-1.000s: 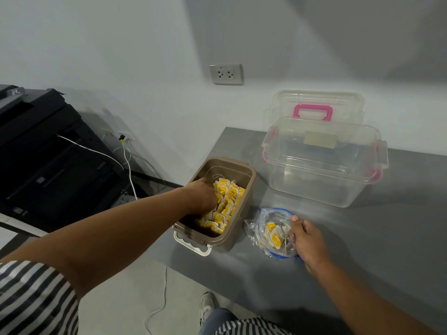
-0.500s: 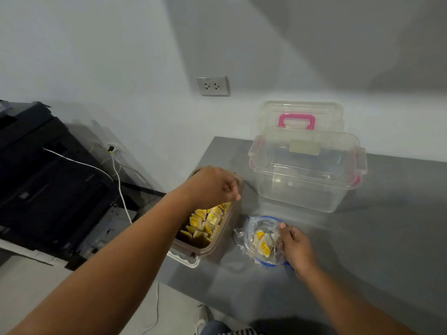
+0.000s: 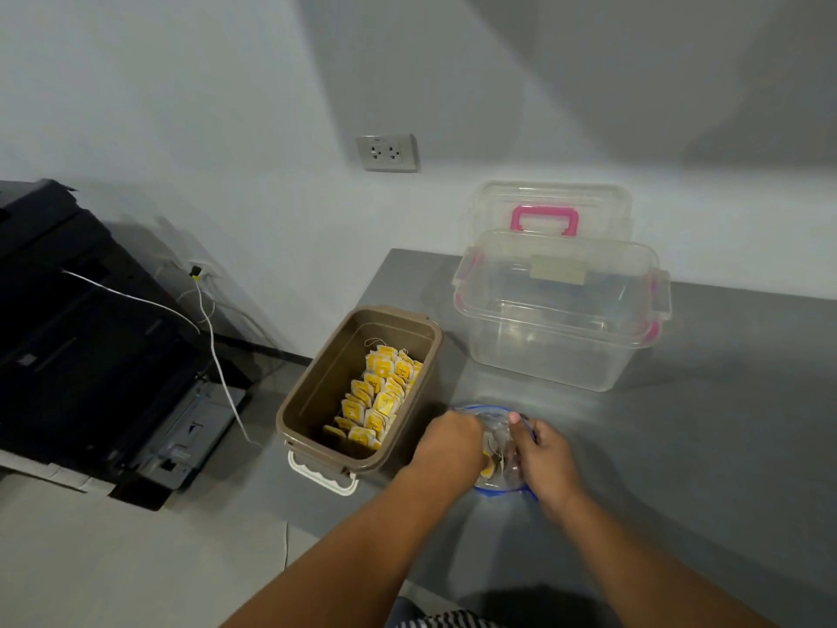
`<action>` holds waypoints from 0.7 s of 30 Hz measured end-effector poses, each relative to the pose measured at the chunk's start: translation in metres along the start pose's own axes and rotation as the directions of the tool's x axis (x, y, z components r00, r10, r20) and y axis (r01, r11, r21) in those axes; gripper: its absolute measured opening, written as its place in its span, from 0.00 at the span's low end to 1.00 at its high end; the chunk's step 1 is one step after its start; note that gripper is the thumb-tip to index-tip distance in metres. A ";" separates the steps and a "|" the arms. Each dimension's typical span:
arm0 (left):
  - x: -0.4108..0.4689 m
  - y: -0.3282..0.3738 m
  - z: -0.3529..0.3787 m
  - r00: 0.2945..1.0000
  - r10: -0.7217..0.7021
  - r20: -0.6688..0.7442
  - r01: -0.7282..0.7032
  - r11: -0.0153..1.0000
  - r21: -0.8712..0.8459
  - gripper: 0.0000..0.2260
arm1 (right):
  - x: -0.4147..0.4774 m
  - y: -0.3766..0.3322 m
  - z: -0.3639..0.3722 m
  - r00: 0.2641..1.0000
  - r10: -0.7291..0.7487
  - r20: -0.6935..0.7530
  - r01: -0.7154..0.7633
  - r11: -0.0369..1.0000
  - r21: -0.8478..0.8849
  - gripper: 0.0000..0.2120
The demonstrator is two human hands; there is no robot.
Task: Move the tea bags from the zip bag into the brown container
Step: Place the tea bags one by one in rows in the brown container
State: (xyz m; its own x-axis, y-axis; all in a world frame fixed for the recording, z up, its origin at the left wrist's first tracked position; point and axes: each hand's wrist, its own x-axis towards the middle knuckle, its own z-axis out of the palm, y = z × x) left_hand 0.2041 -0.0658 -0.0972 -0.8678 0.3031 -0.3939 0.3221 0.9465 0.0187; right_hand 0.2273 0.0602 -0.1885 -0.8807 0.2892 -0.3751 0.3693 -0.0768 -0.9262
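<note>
Both hands meet at the clear, blue-edged plastic zip bag (image 3: 491,423): the right hand (image 3: 541,455) pinches its rim, the left hand (image 3: 448,439) dips inside, its grip hidden. Yellow-tagged tea bags (image 3: 488,469) lie between them; the brown rectangular plastic container (image 3: 326,373), long axis pointing away, sits just beside the left hand.

Head cam only; wide-angle, first-person
Looks forward and down onto the table (image 3: 702,469); close above left hand (image 3: 448,439) and right hand (image 3: 541,455); wall (image 3: 226,83) fills the upper half
</note>
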 end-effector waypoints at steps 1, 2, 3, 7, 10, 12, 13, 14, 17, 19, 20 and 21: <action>0.000 0.000 0.005 1.000 -0.026 0.005 0.026 1.000 -0.013 0.16 | 0.000 0.001 0.000 1.000 0.000 -0.001 0.000 1.000 0.002 0.18; -0.001 0.000 0.009 0.999 -0.053 0.008 0.053 0.998 -0.033 0.16 | 0.000 0.001 0.000 1.000 0.003 0.001 -0.003 1.000 0.002 0.17; -0.001 0.001 0.012 0.997 -0.077 0.011 0.078 0.995 -0.055 0.16 | 0.000 0.001 0.000 1.000 0.007 0.008 -0.007 1.000 0.009 0.16; -0.004 0.000 0.012 0.991 -0.131 0.036 0.134 0.982 -0.131 0.16 | 0.000 0.001 -0.001 0.999 0.021 0.028 -0.022 0.999 0.029 0.14; -0.005 0.000 0.010 0.993 -0.115 0.026 0.118 0.966 -0.229 0.13 | 0.000 0.001 -0.002 0.999 0.019 0.026 -0.020 0.999 0.026 0.14; -0.007 0.000 0.009 0.995 -0.104 -0.009 0.096 0.944 -0.316 0.10 | 0.001 0.000 -0.002 0.999 0.018 0.028 -0.019 0.999 0.030 0.13; -0.008 0.000 0.008 0.994 -0.101 -0.028 0.085 0.934 -0.347 0.09 | 0.001 0.000 -0.003 0.999 0.021 0.031 -0.022 0.999 0.032 0.13; -0.009 -0.001 0.007 0.995 -0.097 -0.037 0.077 0.929 -0.363 0.08 | 0.001 0.000 -0.003 0.999 0.024 0.032 -0.025 0.999 0.033 0.13; -0.011 -0.002 0.001 0.994 -0.093 -0.061 0.063 0.921 -0.385 0.06 | 0.001 0.000 -0.003 1.000 0.012 0.021 -0.012 1.000 0.011 0.13; -0.010 -0.002 -0.002 0.994 -0.093 -0.059 0.064 0.921 -0.385 0.04 | 0.003 0.001 -0.003 1.000 0.011 0.010 -0.012 1.000 0.003 0.14; -0.011 -0.001 -0.005 0.995 -0.093 -0.040 0.072 0.928 -0.367 0.05 | 0.003 0.001 -0.003 1.000 0.015 0.006 -0.015 1.000 0.001 0.15; -0.012 -0.001 -0.007 0.996 -0.089 -0.022 0.076 0.936 -0.343 0.06 | 0.004 0.002 -0.003 1.000 0.020 0.004 -0.020 1.000 0.004 0.16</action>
State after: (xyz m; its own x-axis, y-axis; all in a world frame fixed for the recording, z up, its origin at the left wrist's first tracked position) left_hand 0.2117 -0.0692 -0.0860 -0.9011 0.2200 -0.3737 0.1059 0.9473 0.3024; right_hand 0.2258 0.0641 -0.1916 -0.8744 0.2835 -0.3937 0.3857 -0.0860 -0.9186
